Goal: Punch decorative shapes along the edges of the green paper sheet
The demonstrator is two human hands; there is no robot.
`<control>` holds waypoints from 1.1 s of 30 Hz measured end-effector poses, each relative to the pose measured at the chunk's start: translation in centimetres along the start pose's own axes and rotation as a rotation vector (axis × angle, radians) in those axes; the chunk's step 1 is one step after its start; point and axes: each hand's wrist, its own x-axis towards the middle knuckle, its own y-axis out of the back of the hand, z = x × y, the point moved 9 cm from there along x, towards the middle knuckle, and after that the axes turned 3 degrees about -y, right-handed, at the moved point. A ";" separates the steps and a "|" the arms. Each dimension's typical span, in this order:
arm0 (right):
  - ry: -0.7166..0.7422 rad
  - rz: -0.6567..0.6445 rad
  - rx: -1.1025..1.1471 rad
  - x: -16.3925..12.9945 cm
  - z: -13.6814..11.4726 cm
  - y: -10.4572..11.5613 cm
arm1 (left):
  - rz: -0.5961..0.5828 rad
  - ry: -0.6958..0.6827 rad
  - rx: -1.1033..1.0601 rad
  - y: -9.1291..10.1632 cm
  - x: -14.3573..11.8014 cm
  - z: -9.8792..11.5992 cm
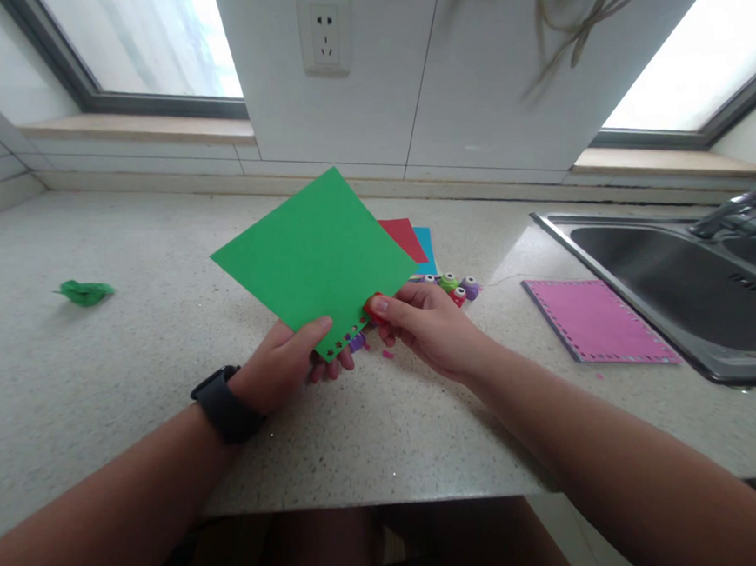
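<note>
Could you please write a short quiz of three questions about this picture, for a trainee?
1. True or false: the left hand holds the green paper at its lower corner.
2. Which thing does the right hand press onto the edge of the green paper?
A. a red punch
B. a pair of scissors
C. a glue stick
3. Fill in: the pink sheet lies on the counter beside the ____.

Key
1. True; the thumb lies on top and the fingers are under it.
2. A; a row of small holes already runs along that edge.
3. sink.
</note>
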 end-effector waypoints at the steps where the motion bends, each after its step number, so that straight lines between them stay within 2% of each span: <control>1: 0.000 -0.002 -0.002 0.0 0.0 0.0 | -0.002 -0.001 0.001 0.0 0.0 0.0; 14: -0.003 0.013 -0.021 0.1 0.1 0.0 | -0.006 -0.010 -0.015 0.0 0.0 -0.1; 33: -0.001 0.029 0.076 0.4 0.0 0.2 | -0.002 -0.017 0.022 0.1 0.0 -0.2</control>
